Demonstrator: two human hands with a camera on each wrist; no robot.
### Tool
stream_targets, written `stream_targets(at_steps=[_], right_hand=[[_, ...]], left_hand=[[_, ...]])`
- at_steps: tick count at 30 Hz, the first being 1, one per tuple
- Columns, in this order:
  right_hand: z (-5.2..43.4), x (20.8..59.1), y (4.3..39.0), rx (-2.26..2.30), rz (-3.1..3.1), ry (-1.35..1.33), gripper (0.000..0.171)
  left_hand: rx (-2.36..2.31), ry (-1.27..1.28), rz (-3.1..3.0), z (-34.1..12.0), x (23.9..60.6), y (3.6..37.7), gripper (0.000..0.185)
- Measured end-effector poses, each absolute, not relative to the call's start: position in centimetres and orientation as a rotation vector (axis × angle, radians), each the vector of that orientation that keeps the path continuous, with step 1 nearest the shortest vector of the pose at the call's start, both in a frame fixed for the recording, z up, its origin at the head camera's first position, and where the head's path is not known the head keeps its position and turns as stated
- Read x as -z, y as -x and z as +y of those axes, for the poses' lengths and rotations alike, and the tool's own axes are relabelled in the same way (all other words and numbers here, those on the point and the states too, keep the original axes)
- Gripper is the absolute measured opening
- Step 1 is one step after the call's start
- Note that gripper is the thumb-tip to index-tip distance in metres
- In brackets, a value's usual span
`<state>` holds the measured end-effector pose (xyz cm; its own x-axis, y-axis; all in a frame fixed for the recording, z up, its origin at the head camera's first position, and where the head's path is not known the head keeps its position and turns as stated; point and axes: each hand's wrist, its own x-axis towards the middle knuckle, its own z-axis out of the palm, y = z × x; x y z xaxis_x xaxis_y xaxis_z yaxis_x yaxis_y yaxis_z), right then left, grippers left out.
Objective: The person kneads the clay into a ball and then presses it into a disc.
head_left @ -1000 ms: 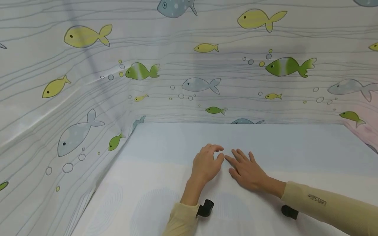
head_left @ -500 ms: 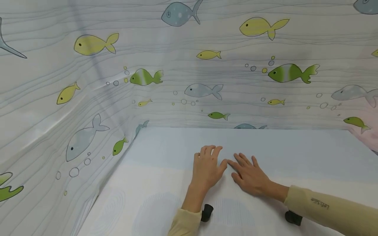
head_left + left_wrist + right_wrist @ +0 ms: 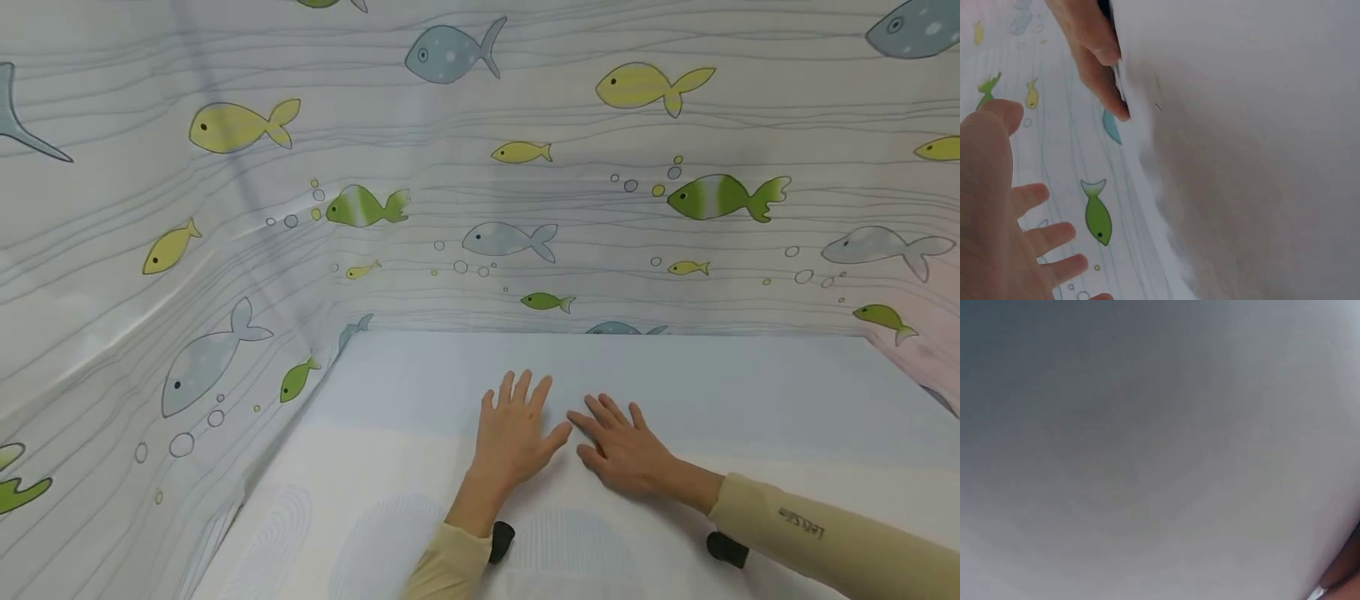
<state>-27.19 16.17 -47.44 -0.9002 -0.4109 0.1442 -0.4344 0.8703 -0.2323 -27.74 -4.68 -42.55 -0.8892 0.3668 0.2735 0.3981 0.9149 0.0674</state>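
Note:
Both hands lie flat, palms down, side by side on a pale blue and white sheet (image 3: 720, 383) spread over a flat surface. My left hand (image 3: 517, 421) has its fingers straight and spread, pointing away from me. My right hand (image 3: 618, 442) lies just right of it, fingers straight and angled to the left, almost touching the left thumb. In the left wrist view my left hand (image 3: 1004, 219) shows spread fingers, with the right hand's fingers (image 3: 1094, 62) above it. The right wrist view is filled by the blurred pale sheet (image 3: 1160, 437).
Fish-patterned fabric walls (image 3: 525, 192) rise at the back and along the left side (image 3: 135, 317), meeting in a corner (image 3: 337, 333). A pinkish cloth edge (image 3: 930, 358) shows at the far right. Yellow sleeves (image 3: 825, 533) cover both forearms.
My left hand's fingers have gone from curled to straight and spread flat on the sheet. The right hand stays flat, almost unmoved. The head view has shifted slightly.

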Motion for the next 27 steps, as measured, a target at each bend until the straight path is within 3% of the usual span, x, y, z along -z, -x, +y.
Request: stream_targets(at_steps=[16, 27], right_hand=[[15.7, 47.1, 27.1, -0.604, -2.969, -0.658, 0.071], [16.9, 46.0, 27.6, -0.715, -2.962, -0.617, 0.067]], left_hand=[[0.215, 0.542, -2.87, -8.5, 43.8, 28.6, 0.07], [0.194, 0.53, -2.883, -11.0, 43.9, 28.9, 0.072]])
